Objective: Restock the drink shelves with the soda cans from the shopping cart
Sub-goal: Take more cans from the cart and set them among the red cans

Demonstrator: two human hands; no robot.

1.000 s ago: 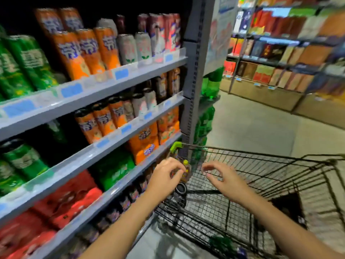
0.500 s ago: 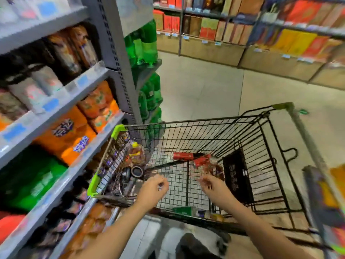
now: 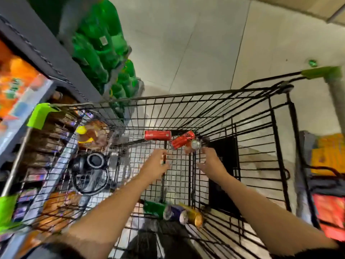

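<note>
Wire cart (image 3: pixel 220 113) beside green bottles (image 3: pixel 100 45); two red cans (image 3: pixel 158 135) lying sideways, left hand (image 3: pixel 155 165) and right hand (image 3: pixel 211 162) spread, empty.

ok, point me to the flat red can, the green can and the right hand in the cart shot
flat red can (image 3: pixel 158 135), head view: middle of its side wall.
green can (image 3: pixel 154 208), head view: middle of its side, near the cart's close end.
right hand (image 3: pixel 211 161), head view: back of the hand.

A shop aisle: a wire shopping cart (image 3: pixel 242 113) stands beside stocked shelves (image 3: pixel 43 53) of green bottles (image 3: pixel 97 45).
</note>
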